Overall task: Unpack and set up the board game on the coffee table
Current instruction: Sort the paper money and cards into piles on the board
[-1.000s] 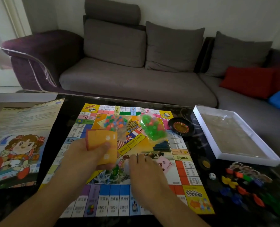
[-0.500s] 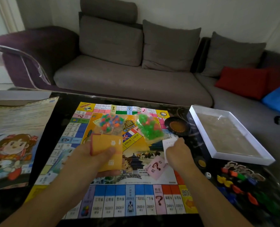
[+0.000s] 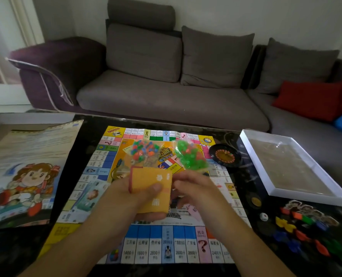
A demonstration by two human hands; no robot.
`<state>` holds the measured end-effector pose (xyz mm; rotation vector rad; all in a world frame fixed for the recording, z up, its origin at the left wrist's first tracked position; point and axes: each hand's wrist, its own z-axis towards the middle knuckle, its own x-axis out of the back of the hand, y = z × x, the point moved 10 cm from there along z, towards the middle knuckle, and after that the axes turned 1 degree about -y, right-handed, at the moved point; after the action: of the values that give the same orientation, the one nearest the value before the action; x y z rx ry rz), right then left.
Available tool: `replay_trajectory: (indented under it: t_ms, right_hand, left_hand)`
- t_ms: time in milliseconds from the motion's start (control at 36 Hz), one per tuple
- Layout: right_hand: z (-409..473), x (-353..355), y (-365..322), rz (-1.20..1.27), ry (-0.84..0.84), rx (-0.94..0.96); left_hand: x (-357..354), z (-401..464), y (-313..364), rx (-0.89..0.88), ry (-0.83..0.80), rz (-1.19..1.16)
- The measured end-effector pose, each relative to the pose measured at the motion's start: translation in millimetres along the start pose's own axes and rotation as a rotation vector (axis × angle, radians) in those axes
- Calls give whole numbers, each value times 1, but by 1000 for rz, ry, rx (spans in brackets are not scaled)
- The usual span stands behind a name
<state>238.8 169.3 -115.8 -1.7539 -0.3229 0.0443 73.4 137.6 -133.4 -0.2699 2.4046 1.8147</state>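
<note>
Cardboard from the game's box lid [image 3: 12,124] sits far left under a cartoon sheet [image 3: 26,172]; on the board [image 3: 146,248] lie two clear bags, one of mixed coloured pieces [image 3: 144,149], one of green pieces [image 3: 190,156]. Left hand [image 3: 132,193] grips an orange card stack [image 3: 152,188], and right hand [image 3: 196,188] curls against its edge, its hold unclear. White box tray [image 3: 298,198] lies right.

Both bare forearms reach in from the bottom edge and converge toward the middle, above the surface. The left hand [image 3: 138,193] is turned palm up, its thumb pressed flat across the top of what it holds and its fingers curled beneath. The right hand [image 3: 194,189] sits just beside it, back facing up, fingers bent and drawn together toward the left hand's fingertips; whether they pinch anything is hidden.
</note>
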Motion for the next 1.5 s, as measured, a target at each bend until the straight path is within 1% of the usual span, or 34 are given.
replay_trajectory:
  t_ms: [28, 56, 139, 222, 250, 361, 472, 528, 583, 667, 694, 778, 861, 917, 1000, 1083, 1222, 1306, 1361, 1444, 1500]
  right_hand:
    - [-6, -14, -5, 35, -63, 21]
    - [-10, -23, -8, 41, -86, 41]
    - [-10, -21, -7, 85, -5, 55]
    - [-5, -12, -1, 114, 63, 23]
    - [-4, -9, 0, 102, 75, 25]
    - [-4, -7, -1, 29, 82, 53]
    - [-7, -15, 0, 28, 43, 46]
    - [-7, -16, 1, 23, 42, 46]
    - [-6, -15, 3, 23, 52, 48]
    - [-3, -7, 5, 49, 95, 40]
    - [-2, -6, 5, 70, 100, 34]
    - [1, -6, 7, 79, 78, 24]
    - [1, -11, 7, 63, 51, 30]
    - [0, -14, 7, 61, 47, 31]
    - [-1, -14, 6, 67, 52, 33]
    - [-2, -11, 5, 80, 64, 35]
    - [-2, -3, 4, 88, 111, 34]
    - [-2, -1, 4, 88, 114, 43]
    - [-3, -5, 2, 76, 82, 50]
    - [-5, -13, 0, 77, 32, 58]
    - [-6, -15, 0, 74, 36, 66]
  left_hand:
    - [-3, -1, 1, -5, -19, -7]
    - [-7, -3, 3, -8, -39, -17]
    - [-15, -7, 8, 4, -85, -96]
    - [-13, -8, 4, 82, -90, -279]
    - [-14, -9, 4, 94, -98, -297]
    - [-12, -13, 8, 40, -98, -190]
    - [-4, -12, 13, -46, -33, -26]
    - [-2, -12, 15, -66, -8, 8]
    - [-4, -12, 15, -56, -16, 2]
    - [-1, -9, 9, 38, 2, -166]
    - [0, -8, 9, 52, 0, -188]
    - [0, -8, 13, -8, -21, -63]
    - [5, -8, 16, -68, 11, 75]
    - [8, -7, 16, -86, 32, 119]
    - [12, -8, 18, -106, 72, 104]
    - [10, -9, 18, -112, 64, 63]
    - [6, -8, 13, -8, 30, -102]
    - [6, -7, 17, -50, 6, -21]
    - [9, -7, 19, -91, 31, 48]
    - [12, -7, 20, -127, 72, 62]
    - [12, -7, 20, -132, 81, 63]
